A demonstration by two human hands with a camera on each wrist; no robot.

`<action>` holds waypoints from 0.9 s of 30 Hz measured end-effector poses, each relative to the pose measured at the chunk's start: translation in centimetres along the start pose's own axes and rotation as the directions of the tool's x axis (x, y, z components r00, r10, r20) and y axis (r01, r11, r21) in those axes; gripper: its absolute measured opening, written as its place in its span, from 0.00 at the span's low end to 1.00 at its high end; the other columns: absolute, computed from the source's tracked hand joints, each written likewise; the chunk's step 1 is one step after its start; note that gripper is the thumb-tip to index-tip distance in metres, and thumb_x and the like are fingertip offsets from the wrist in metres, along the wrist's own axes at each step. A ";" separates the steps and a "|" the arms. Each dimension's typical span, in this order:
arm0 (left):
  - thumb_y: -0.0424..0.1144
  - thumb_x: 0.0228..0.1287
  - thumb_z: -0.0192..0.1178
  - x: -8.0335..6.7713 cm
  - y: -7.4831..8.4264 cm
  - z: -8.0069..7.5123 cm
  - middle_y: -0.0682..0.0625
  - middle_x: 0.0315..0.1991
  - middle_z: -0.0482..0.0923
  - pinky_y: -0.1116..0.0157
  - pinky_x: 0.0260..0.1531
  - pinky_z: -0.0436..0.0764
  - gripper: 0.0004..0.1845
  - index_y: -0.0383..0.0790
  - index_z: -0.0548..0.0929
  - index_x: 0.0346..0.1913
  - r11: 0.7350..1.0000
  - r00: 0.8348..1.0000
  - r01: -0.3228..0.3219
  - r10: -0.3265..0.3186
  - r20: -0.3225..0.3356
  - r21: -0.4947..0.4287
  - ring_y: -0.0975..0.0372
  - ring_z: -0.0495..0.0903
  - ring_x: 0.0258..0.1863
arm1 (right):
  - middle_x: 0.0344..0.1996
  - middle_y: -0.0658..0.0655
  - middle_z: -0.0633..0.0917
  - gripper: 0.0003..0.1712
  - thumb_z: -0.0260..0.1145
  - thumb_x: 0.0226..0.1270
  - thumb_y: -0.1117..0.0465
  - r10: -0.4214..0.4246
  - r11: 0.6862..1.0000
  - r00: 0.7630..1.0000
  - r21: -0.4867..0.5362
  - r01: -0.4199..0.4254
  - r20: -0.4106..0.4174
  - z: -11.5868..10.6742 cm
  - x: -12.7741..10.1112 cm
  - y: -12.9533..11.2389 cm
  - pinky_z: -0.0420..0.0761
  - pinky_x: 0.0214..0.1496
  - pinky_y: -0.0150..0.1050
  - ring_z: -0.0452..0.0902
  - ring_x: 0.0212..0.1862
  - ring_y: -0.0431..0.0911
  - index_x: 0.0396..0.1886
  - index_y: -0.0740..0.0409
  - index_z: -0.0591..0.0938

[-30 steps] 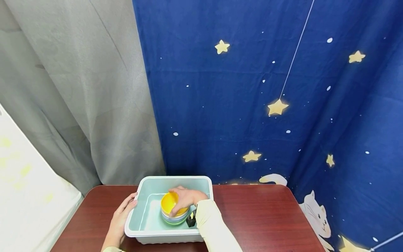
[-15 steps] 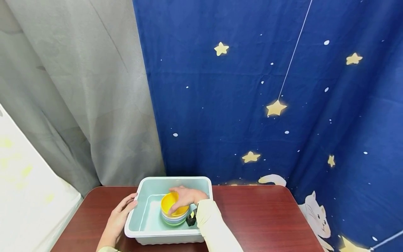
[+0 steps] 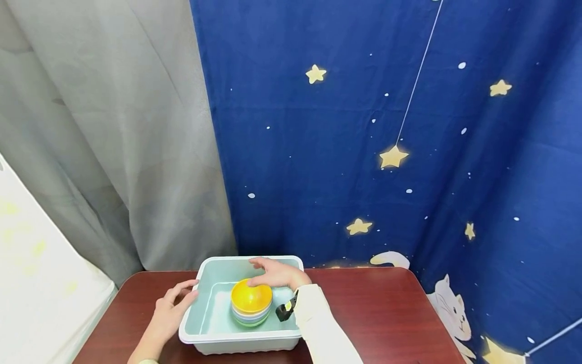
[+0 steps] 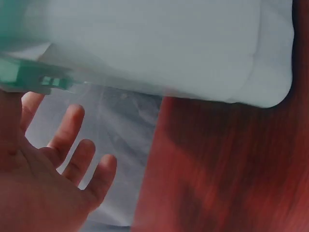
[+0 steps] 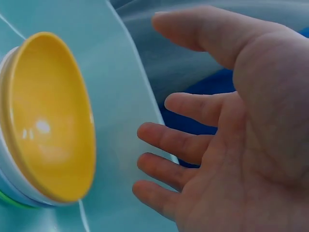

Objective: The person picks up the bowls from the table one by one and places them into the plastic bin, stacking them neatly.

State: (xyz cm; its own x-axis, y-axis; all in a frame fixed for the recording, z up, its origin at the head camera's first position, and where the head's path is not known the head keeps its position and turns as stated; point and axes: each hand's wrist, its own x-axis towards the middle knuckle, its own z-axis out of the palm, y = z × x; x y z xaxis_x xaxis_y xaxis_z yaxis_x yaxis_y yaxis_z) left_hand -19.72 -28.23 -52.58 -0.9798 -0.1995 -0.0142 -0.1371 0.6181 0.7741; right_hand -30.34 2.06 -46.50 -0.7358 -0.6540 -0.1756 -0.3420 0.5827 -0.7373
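Observation:
A pale green plastic tub (image 3: 193, 323) stands on the dark red table (image 3: 377, 313). Inside it sits a stack of bowls (image 3: 251, 317), with a yellow bowl (image 3: 251, 298) (image 5: 50, 121) on top. My right hand (image 3: 277, 273) (image 5: 217, 145) hovers just above and behind the stack, fingers spread and holding nothing. My left hand (image 3: 170, 306) (image 4: 53, 169) lies open on the table beside the tub's left wall (image 4: 159, 48), slightly apart from it.
A grey curtain (image 3: 104, 131) and a blue star-patterned cloth (image 3: 386, 131) hang right behind the table. A white surface (image 3: 41, 283) lies to the left. Bare tabletop stretches right of the tub.
My right hand has let go of the yellow bowl and lifted up and back. The bowl now rests level on the stack. My left hand has drawn slightly away from the tub's rim.

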 end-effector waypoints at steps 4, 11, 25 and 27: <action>0.58 0.74 0.58 0.5 0.6 -0.5 0.45 0.49 0.81 0.56 0.48 0.67 0.26 0.50 0.77 0.67 0.998 0.998 -0.042 0.040 0.048 0.048 0.51 0.66 0.56 | 0.70 0.55 0.75 0.44 0.69 0.65 0.41 0.027 0.999 0.999 0.017 -0.027 -0.031 -1.0 -0.9 0.0 0.74 0.72 0.51 0.73 0.69 0.52 0.78 0.48 0.66; 0.53 0.73 0.61 0.8 1.9 -1.2 0.48 0.44 0.77 0.53 0.45 0.59 0.20 0.51 0.80 0.62 0.970 0.985 -0.171 0.164 0.055 0.175 0.52 0.64 0.48 | 0.71 0.55 0.74 0.45 0.70 0.66 0.42 0.050 0.998 0.989 0.045 -0.044 -0.141 -2.3 -2.6 0.1 0.72 0.73 0.55 0.70 0.71 0.55 0.79 0.46 0.63; 0.59 0.76 0.54 1.3 4.2 -1.6 0.39 0.60 0.79 0.38 0.54 0.73 0.30 0.44 0.75 0.70 0.889 0.958 -0.245 0.283 -0.041 0.388 0.41 0.71 0.60 | 0.70 0.62 0.72 0.38 0.68 0.70 0.48 -0.020 0.999 0.855 -0.041 -0.002 -0.518 -6.7 -5.2 2.6 0.69 0.73 0.58 0.66 0.73 0.59 0.74 0.56 0.69; 0.62 0.76 0.51 1.4 4.8 -1.6 0.38 0.63 0.76 0.35 0.53 0.73 0.32 0.45 0.72 0.72 0.870 0.955 -0.250 0.294 -0.040 0.426 0.39 0.71 0.62 | 0.69 0.63 0.72 0.35 0.68 0.69 0.50 -0.016 0.999 0.797 -0.050 -0.018 -0.603 -7.1 -5.4 2.9 0.69 0.72 0.59 0.66 0.72 0.60 0.72 0.57 0.73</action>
State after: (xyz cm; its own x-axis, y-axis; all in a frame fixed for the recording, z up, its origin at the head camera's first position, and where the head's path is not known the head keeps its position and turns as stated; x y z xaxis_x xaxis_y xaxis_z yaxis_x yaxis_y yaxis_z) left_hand -21.50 -26.79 -47.87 -0.9702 -0.0393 0.2390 0.0633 0.9113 0.4069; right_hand -31.49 10.71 -43.07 -0.9339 -0.2394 0.2654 -0.3574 0.6180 -0.7002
